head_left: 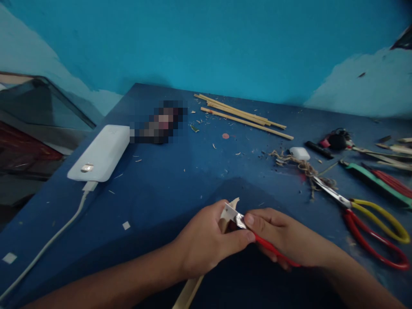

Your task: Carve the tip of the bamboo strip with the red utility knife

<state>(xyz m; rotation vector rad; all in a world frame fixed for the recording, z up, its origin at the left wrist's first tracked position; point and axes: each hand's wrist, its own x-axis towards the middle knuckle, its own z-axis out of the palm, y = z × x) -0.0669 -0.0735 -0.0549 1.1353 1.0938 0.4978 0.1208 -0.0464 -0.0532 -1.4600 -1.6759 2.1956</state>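
My left hand (pixel 206 238) is wrapped around a pale strip of wood, perhaps bamboo (pixel 189 292), which sticks out below the palm toward the front edge of the picture. At its upper end a ragged pale shaving (pixel 234 203) curls out. My right hand (pixel 278 231) grips a knife (pixel 272 248) with a red handle and a short metal blade. That blade lies against the top of the strip, just above the left fingers. The left thumb presses on the knife near the start of the handle. Part of the strip is hidden by my left hand.
Scissors (pixel 346 204) with red and yellow handles, brown twine (pixel 310 171), a white case (pixel 300 153) and a green tool (pixel 376 182) lie right. Thin sticks (pixel 241 115) rest at the back. A white power bank (pixel 99 152) with a cable (pixel 64 229) sits left.
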